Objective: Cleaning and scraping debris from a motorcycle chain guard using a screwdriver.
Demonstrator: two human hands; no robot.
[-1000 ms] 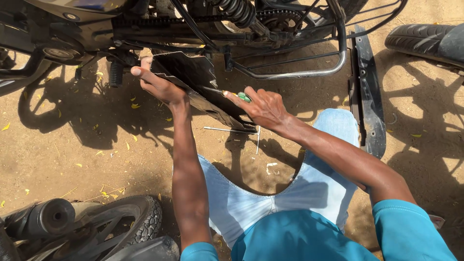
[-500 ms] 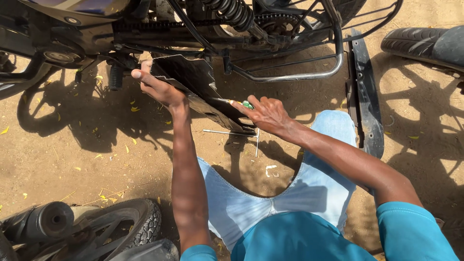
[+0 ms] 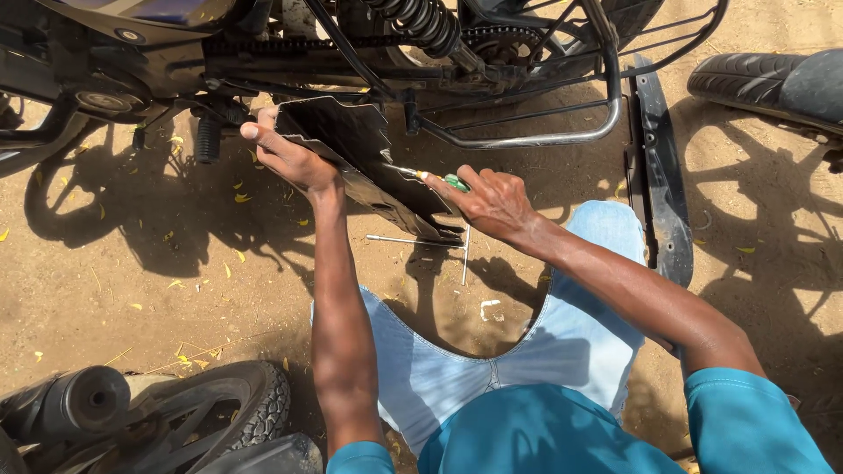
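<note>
My left hand grips the left end of a black metal cover panel, holding it tilted just below the motorcycle frame. My right hand is closed around a screwdriver with a green handle; its tip points left at the panel's face. The panel's lower right end hangs in shadow above the dirt.
A T-shaped metal wrench lies on the sandy ground under the panel. A long black part lies to the right, a tyre at top right, another wheel and a black cylinder at bottom left.
My right hand with the screwdriver has shifted slightly down and right along the panel. My left hand keeps the same grip on the panel's end.
</note>
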